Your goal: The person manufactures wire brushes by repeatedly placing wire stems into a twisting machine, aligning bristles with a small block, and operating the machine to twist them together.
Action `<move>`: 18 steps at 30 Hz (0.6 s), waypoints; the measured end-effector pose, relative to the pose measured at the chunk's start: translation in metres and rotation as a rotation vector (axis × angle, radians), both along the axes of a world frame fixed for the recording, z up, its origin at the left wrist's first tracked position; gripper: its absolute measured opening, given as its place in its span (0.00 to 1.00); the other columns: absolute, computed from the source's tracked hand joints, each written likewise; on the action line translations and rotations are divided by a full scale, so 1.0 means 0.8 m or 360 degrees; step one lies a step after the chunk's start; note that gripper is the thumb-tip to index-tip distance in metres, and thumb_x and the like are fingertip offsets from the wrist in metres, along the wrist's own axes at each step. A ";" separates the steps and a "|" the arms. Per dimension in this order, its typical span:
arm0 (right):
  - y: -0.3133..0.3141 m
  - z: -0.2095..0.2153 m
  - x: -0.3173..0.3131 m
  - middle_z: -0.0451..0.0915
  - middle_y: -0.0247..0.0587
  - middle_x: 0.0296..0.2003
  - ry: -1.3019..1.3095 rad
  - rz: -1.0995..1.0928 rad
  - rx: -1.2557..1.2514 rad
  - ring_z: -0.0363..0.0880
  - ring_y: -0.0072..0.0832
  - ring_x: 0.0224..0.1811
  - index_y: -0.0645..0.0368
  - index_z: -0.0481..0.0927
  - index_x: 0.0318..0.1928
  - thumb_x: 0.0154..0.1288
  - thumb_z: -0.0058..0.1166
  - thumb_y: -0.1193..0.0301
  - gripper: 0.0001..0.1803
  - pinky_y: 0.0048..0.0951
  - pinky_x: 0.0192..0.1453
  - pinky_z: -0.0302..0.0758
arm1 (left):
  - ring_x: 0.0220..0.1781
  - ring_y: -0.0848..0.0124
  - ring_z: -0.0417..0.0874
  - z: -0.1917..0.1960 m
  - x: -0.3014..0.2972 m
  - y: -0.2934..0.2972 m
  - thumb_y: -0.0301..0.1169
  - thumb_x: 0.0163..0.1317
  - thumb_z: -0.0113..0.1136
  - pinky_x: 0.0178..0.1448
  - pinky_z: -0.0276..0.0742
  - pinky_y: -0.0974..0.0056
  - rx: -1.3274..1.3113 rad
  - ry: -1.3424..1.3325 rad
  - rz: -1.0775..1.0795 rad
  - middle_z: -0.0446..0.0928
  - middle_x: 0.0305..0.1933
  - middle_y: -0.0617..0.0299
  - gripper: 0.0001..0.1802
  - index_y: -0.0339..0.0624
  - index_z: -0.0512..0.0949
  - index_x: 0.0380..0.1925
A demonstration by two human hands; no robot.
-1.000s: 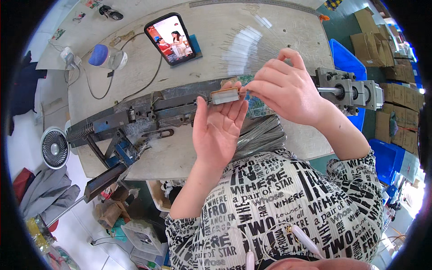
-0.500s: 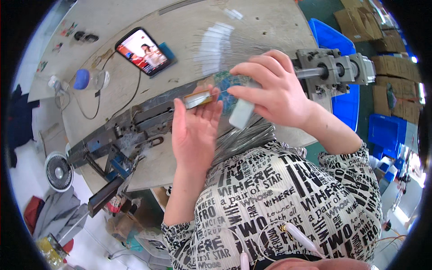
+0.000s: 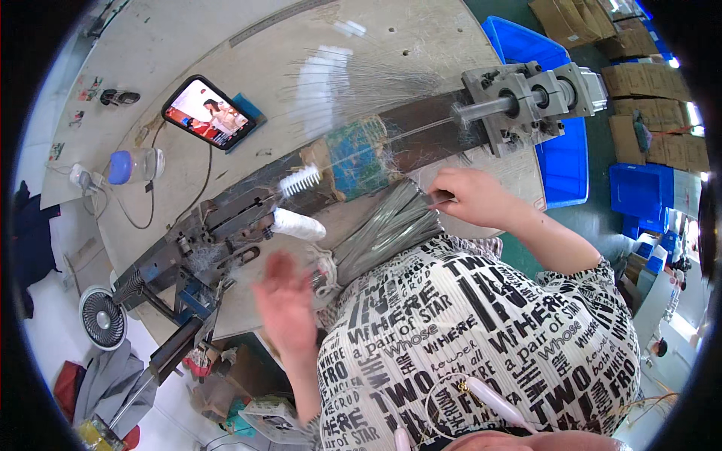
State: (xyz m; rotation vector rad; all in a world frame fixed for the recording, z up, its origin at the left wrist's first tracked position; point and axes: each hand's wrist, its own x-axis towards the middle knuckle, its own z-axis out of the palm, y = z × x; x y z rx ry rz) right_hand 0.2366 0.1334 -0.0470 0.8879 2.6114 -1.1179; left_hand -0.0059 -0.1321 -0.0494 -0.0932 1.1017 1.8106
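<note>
My right hand (image 3: 474, 197) has its fingers closed at the upper right end of a bundle of thin grey metal wires (image 3: 387, 233), which lies against my front. How many wires it grips is hidden. My left hand (image 3: 287, 304), smeared by motion, is raised with its palm showing and seems empty, its fingers apart. Just beyond it is a rod-like piece wrapped in white (image 3: 298, 224). A white spiral brush (image 3: 299, 181) sits on the long metal machine bed (image 3: 256, 177), next to a band of blue-green and brown tape (image 3: 357, 158).
Shafts and bearing blocks (image 3: 519, 109) stand at the bed's right end, before a blue bin (image 3: 568, 158). White pieces with thin wires (image 3: 323, 90) lie beyond. A lit phone (image 3: 209, 113), a lidded bottle (image 3: 135, 166) and a fan (image 3: 101, 317) are at the left.
My left hand has drawn back from beside the tape, down and left. My right hand has lowered to the wire bundle; the pale block beneath it is gone. The white brush now shows on the bed.
</note>
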 end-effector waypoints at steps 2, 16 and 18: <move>-0.002 -0.009 0.002 0.78 0.40 0.36 0.0030 -0.0086 -0.0058 0.78 0.42 0.41 0.55 0.78 0.37 0.58 0.57 0.67 0.08 0.40 0.44 0.74 | 0.60 0.68 0.72 -0.025 -0.025 -0.088 0.45 0.72 0.48 0.58 0.67 0.58 -0.0449 0.0048 0.0718 0.73 0.58 0.60 0.21 0.43 0.70 0.55; -0.015 0.024 0.006 0.78 0.38 0.30 0.0692 -0.1396 -0.0926 0.70 0.18 0.21 0.63 0.74 0.35 0.68 0.54 0.67 0.10 0.20 0.24 0.64 | 0.33 0.72 0.71 -0.040 -0.086 -0.213 0.49 0.73 0.44 0.39 0.66 0.68 -0.0991 0.0460 0.1556 0.72 0.32 0.66 0.20 0.44 0.70 0.31; -0.008 0.041 0.001 0.76 0.37 0.29 0.1084 -0.1567 -0.0863 0.64 0.15 0.18 0.63 0.72 0.38 0.68 0.53 0.71 0.08 0.19 0.21 0.58 | 0.38 0.72 0.74 -0.034 -0.067 -0.192 0.49 0.73 0.44 0.44 0.68 0.68 -0.0529 0.0085 0.1118 0.74 0.35 0.67 0.21 0.42 0.74 0.38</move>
